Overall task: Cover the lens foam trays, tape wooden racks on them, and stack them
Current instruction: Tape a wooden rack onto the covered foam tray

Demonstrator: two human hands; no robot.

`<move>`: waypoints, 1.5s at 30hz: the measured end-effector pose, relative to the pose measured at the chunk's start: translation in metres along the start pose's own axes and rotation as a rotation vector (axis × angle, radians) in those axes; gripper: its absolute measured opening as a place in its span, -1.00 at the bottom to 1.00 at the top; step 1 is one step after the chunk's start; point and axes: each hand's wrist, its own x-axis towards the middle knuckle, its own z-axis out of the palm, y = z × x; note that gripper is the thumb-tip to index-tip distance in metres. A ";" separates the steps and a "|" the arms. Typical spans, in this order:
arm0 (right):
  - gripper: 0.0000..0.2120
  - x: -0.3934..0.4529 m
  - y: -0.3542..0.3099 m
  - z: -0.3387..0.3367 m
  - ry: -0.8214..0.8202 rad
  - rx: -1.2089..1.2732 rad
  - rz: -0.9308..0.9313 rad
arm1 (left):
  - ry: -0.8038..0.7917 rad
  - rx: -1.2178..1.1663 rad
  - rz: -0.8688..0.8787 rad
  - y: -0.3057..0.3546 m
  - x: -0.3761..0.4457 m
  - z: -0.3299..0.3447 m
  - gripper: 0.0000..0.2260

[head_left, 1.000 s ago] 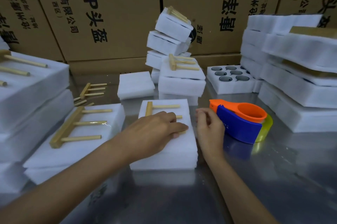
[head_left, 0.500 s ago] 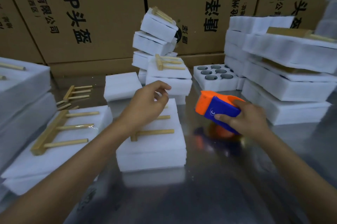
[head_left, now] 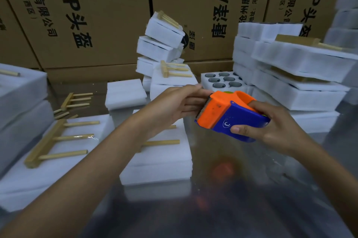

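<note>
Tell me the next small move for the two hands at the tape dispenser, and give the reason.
Probably pull a strip of tape out. The right hand grips the orange and blue tape dispenser in the air, and the left hand has its fingers at the serrated cutter end. Below lies the white covered foam tray with a three-pronged wooden rack on it; no tape across it is visible.

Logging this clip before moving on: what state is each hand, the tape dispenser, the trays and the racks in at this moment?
Right hand: grips the tape dispenser.
Tape dispenser: lifted off the table, toothed edge toward the left hand.
Left hand: fingertips at the dispenser's toothed edge; tape itself cannot be made out.
Front foam tray: covered, flat.
Wooden rack on it: lying flat; taping cannot be told.
Open tray behind: uncovered, lens holes exposed.
</note>
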 end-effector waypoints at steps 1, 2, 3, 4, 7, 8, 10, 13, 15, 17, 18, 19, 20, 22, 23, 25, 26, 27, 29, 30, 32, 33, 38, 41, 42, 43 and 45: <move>-0.46 -0.001 0.000 0.001 -0.004 0.001 0.001 | -0.012 0.018 0.004 0.000 -0.002 -0.001 -0.69; -0.47 -0.002 0.001 0.002 -0.009 0.003 0.000 | -0.017 0.038 0.007 -0.001 -0.005 -0.001 -0.70; -0.48 -0.002 0.001 0.003 -0.014 0.012 -0.001 | -0.018 0.062 0.012 -0.001 -0.007 -0.002 -0.72; -0.49 -0.003 0.001 0.005 -0.018 0.030 -0.002 | -0.018 0.086 0.021 -0.001 -0.009 -0.001 -0.73; -0.50 -0.004 0.001 0.007 -0.047 0.102 0.004 | -0.014 0.123 0.050 -0.002 -0.013 -0.004 -0.77; -0.49 -0.004 0.000 0.008 -0.061 0.123 0.004 | -0.011 0.125 0.054 -0.003 -0.014 -0.006 -0.78; -0.50 -0.004 -0.001 0.009 -0.087 0.165 -0.003 | -0.015 0.129 0.063 -0.004 -0.017 -0.009 -0.78; -0.63 -0.004 -0.002 0.012 -0.099 0.215 -0.015 | 0.000 0.106 0.080 -0.006 -0.021 -0.010 -0.81; -0.70 -0.005 -0.003 0.013 -0.098 0.238 -0.017 | 0.048 0.089 0.082 -0.008 -0.022 -0.011 -0.84; -0.71 -0.005 -0.002 0.015 -0.100 0.234 -0.018 | 0.098 0.087 0.079 -0.010 -0.021 -0.012 -0.84; -0.69 -0.005 -0.002 0.016 -0.104 0.228 -0.018 | 0.122 0.097 0.077 -0.010 -0.021 -0.012 -0.83; -0.69 -0.005 -0.002 0.017 -0.115 0.230 -0.019 | 0.143 0.110 0.074 -0.011 -0.021 -0.012 -0.83; -0.69 -0.006 -0.003 0.018 -0.129 0.242 -0.021 | 0.154 0.123 0.069 -0.011 -0.021 -0.012 -0.83; -0.72 -0.007 -0.005 0.019 -0.147 0.269 -0.023 | 0.164 0.136 0.059 -0.010 -0.022 -0.013 -0.86; -0.72 -0.007 -0.006 0.019 -0.150 0.280 -0.024 | 0.178 0.144 0.061 -0.011 -0.023 -0.013 -0.87; -0.73 -0.008 -0.009 0.019 -0.154 0.295 -0.021 | 0.229 0.181 0.082 -0.011 -0.023 -0.013 -0.89; -0.74 -0.008 -0.011 0.018 -0.156 0.302 -0.015 | 0.252 0.203 0.099 -0.012 -0.023 -0.012 -0.89; -0.74 -0.008 -0.012 0.018 -0.158 0.308 -0.007 | 0.271 0.219 0.120 -0.012 -0.023 -0.011 -0.89; -0.73 -0.006 -0.013 0.017 -0.168 0.312 0.010 | 0.323 0.258 0.175 -0.009 -0.021 -0.009 -0.89; -0.71 -0.005 -0.015 0.018 -0.176 0.312 0.022 | 0.356 0.292 0.207 -0.007 -0.019 -0.008 -0.88; -0.65 -0.001 -0.020 0.019 -0.188 0.331 0.057 | 0.405 0.382 0.257 0.000 -0.013 -0.009 -0.84; -0.62 0.001 -0.022 0.020 -0.189 0.354 0.078 | 0.415 0.417 0.271 0.004 -0.009 -0.009 -0.81; -0.40 0.014 -0.026 0.018 -0.174 0.370 0.231 | 0.387 0.429 0.186 0.026 0.008 -0.012 -0.85; -0.20 0.017 -0.015 0.017 -0.212 0.338 0.329 | 0.362 0.403 0.099 0.027 0.014 -0.016 -0.91; -0.15 0.017 -0.010 0.016 -0.247 0.338 0.357 | 0.346 0.391 0.070 0.024 0.015 -0.016 -0.91; -0.11 0.017 -0.004 0.013 -0.290 0.327 0.392 | 0.346 0.385 0.050 0.020 0.016 -0.017 -0.90; -0.10 0.016 0.009 0.004 -0.380 0.328 0.459 | 0.422 0.391 0.027 0.014 0.018 -0.026 -0.93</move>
